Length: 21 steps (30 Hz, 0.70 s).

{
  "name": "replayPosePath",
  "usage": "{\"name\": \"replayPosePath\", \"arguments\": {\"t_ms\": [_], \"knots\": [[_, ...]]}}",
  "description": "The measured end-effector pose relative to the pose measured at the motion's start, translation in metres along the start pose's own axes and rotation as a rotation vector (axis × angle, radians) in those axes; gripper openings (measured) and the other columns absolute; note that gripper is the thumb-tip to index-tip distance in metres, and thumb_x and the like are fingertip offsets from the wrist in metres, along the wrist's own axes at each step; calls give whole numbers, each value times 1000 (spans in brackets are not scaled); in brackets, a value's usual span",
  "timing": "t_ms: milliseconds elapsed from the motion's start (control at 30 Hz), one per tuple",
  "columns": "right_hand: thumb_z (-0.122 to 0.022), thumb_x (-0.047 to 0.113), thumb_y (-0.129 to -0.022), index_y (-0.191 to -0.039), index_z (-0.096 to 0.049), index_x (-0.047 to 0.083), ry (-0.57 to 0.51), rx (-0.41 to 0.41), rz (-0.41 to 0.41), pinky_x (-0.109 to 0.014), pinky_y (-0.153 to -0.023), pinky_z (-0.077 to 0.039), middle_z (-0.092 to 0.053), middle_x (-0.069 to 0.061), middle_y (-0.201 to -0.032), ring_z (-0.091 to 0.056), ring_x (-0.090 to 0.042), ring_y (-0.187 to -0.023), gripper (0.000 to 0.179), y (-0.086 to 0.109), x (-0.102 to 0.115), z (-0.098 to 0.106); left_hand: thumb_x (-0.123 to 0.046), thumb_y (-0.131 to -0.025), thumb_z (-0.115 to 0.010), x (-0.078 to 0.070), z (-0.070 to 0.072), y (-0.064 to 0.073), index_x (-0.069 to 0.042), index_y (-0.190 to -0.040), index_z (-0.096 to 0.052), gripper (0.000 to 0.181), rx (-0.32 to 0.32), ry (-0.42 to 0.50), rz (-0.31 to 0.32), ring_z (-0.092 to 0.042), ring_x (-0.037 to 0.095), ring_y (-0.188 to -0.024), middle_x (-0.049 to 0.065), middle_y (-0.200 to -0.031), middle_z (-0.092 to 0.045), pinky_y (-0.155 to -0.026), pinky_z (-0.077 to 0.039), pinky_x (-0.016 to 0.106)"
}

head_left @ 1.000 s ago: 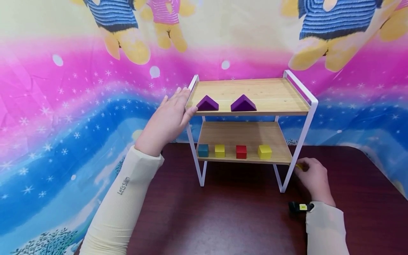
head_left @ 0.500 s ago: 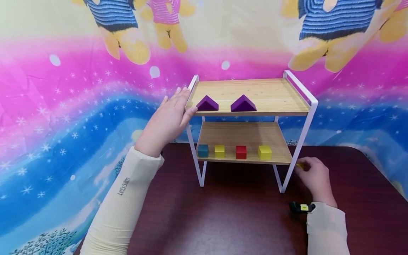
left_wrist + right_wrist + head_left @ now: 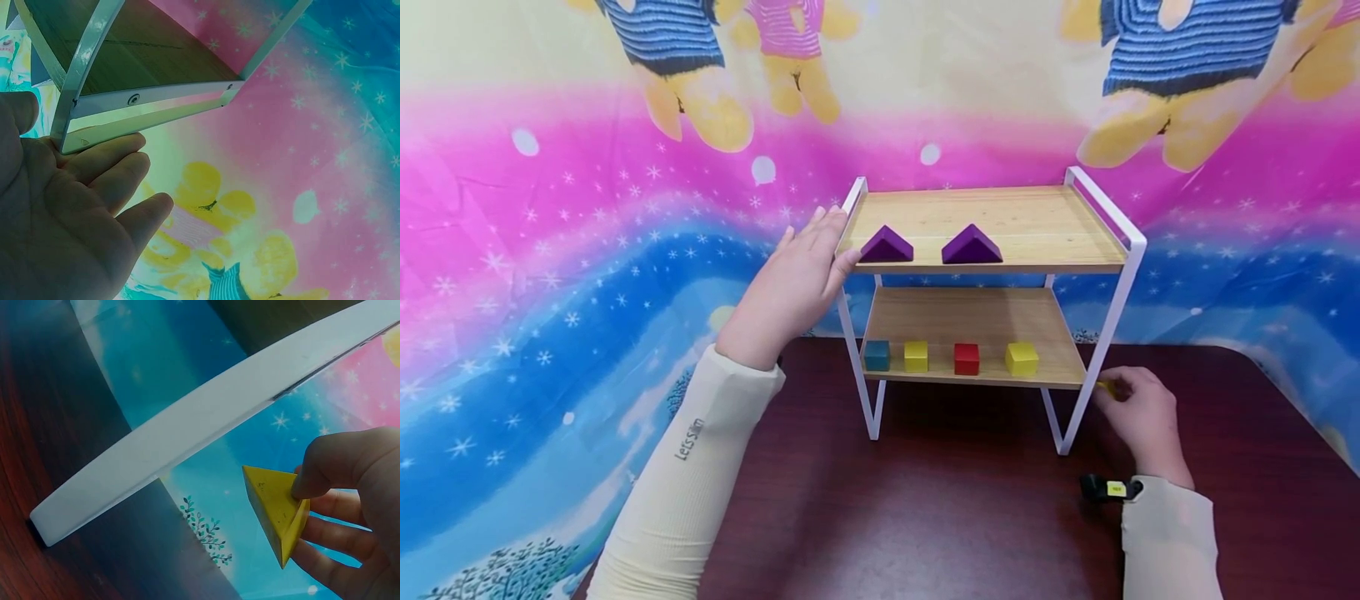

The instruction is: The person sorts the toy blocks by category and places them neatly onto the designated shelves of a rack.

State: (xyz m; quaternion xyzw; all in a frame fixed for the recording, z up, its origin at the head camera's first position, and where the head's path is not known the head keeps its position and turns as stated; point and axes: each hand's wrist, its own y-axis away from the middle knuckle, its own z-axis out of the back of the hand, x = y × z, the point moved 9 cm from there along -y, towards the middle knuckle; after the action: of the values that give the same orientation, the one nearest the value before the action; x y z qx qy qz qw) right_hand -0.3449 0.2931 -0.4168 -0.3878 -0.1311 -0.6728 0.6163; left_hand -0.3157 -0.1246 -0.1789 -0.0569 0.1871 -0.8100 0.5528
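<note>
My left hand (image 3: 793, 279) rests at the left end of a small two-tier shelf (image 3: 970, 204), its fingers straight against the white frame. In the left wrist view those fingers lie under the frame's rail (image 3: 156, 94). Beside the shelf's right leg, my right hand (image 3: 1142, 421) pinches a yellow triangular block (image 3: 275, 506) between thumb and fingers; the head view shows only a sliver of it. Two purple triangular blocks, a left one (image 3: 887, 245) and a right one (image 3: 972, 245), stand on the top tier near its front edge.
Along the lower tier's front edge sit a blue cube (image 3: 877, 356), a yellow cube (image 3: 916, 357), a red cube (image 3: 966, 359) and another yellow cube (image 3: 1022, 359). The shelf stands on a dark red-brown table (image 3: 925, 508). A printed cloth (image 3: 625, 208) hangs behind it.
Very little differs. My right hand has shifted slightly to the right and up, still pinching the yellow triangular block. My left hand and the blocks on the shelf keep their places.
</note>
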Motion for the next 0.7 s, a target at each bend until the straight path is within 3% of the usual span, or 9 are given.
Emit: {"name": "replayPosePath", "arguments": {"t_ms": [700], "knots": [[-70, 0, -90, -113, -70, -6, 15, -84, 88, -67, -90, -51, -58, -28, -122, -56, -49, -109, 23, 6, 24, 20, -46, -109, -37, 0, 0, 0, -9, -163, -20, 68, -13, 3, -5, -12, 23, -156, 9, -167, -23, -125, -9, 50]]}}
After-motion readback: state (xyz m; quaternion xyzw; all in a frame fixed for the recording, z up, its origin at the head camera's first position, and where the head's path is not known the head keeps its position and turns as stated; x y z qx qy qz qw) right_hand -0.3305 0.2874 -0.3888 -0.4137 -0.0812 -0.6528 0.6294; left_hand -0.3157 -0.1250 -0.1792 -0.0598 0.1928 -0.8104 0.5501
